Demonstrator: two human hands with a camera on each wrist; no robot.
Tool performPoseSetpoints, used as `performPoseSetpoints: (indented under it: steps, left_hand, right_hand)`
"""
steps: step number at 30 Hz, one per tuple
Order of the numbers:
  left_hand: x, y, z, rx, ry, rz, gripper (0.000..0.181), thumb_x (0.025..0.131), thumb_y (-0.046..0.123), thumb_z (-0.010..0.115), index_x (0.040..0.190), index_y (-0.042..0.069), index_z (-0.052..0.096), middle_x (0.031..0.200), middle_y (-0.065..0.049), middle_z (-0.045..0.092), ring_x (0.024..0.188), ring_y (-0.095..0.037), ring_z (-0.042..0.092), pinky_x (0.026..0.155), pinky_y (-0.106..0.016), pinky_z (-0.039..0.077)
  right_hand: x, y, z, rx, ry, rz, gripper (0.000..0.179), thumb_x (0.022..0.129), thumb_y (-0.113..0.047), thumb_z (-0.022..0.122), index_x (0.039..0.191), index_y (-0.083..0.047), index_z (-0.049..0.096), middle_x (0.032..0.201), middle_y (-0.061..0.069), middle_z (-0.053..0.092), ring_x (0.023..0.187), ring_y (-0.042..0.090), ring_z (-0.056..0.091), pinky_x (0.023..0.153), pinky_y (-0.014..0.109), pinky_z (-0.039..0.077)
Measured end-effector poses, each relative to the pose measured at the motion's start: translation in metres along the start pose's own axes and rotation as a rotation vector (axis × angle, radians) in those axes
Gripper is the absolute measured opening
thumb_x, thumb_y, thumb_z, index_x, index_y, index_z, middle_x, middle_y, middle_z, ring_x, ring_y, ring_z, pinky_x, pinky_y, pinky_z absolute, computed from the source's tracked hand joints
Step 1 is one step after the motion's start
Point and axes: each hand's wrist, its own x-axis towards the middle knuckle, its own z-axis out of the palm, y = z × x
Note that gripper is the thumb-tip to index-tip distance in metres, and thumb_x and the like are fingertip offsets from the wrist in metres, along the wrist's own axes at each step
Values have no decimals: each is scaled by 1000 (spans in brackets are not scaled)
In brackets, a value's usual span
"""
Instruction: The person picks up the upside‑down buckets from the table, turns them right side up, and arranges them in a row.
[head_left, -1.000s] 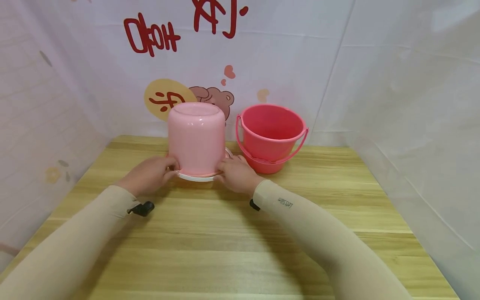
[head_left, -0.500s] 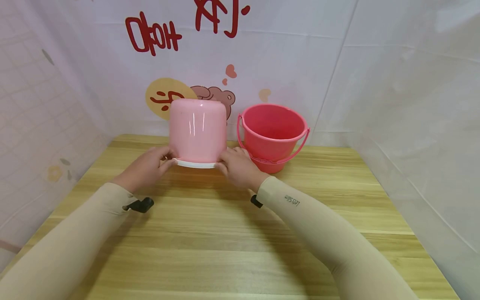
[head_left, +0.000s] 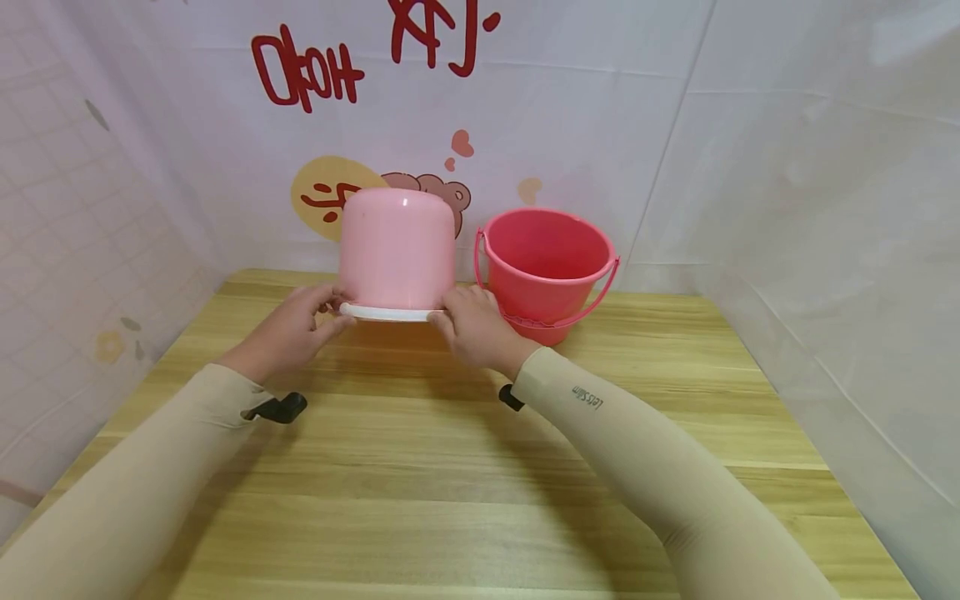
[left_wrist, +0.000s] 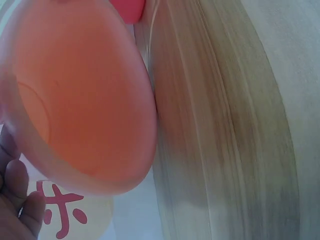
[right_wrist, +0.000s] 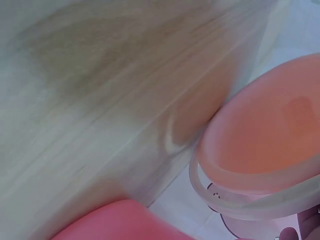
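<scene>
A light pink bucket (head_left: 397, 250) is upside down and tilted, its base up and its near rim raised off the table. Along that rim runs a white band, which looks like its handle (head_left: 393, 314). My left hand (head_left: 294, 327) pinches the rim on the left side, and my right hand (head_left: 480, 327) grips rim and band on the right. In the left wrist view, the hollow inside of the bucket (left_wrist: 85, 100) shows orange-pink. The right wrist view shows the white handle (right_wrist: 250, 209) looping apart from the rim on one side. Some fingertips are hidden behind the bucket.
A brighter pink bucket (head_left: 551, 279) stands upright close to my right hand, its handle hanging down in front. The wooden table (head_left: 390, 483) runs back to a printed white curtain (head_left: 585, 108), with sheets along both sides.
The near rim of the light pink bucket has risen from the table and tipped away from me. Both hands have moved up and slightly back with it. The brighter bucket stays put.
</scene>
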Motion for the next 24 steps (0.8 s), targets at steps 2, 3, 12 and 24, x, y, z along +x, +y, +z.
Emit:
performPoseSetpoints:
  steps: [2,3,12,24]
  left_hand:
    - [-1,2,1,24,22,6,40,101,20,72,137,7,60,118,-14,65,112,-35,53,91,-48,44]
    - [-1,2,1,41,41,15,44,99,18,75,139,9,60,118,-15,66,111,-35,53,90,-48,44]
    - [-2,6,5,249,298,247,57,93,11,79,146,24,63,94,-12,66,89,-30,56,78,-44,47]
    - [5,7,1,335,402,391,52,90,3,79,139,19,71,93,-15,63,85,-31,54,73,-44,47]
  right_hand:
    - [1,-1,-3,13,-2,2,21,110,-33,50,101,-15,57,100,2,58,112,25,51,104,47,39]
    - [1,-1,-4,16,-3,4,23,110,-33,49,99,-15,57,99,3,58,112,25,52,104,47,39]
    - [5,-3,-16,108,18,18,27,111,-31,44,92,-14,54,94,4,57,101,25,51,97,44,40]
    - [11,-6,-23,193,71,16,28,112,-31,43,94,-14,55,91,3,57,100,24,52,97,45,38]
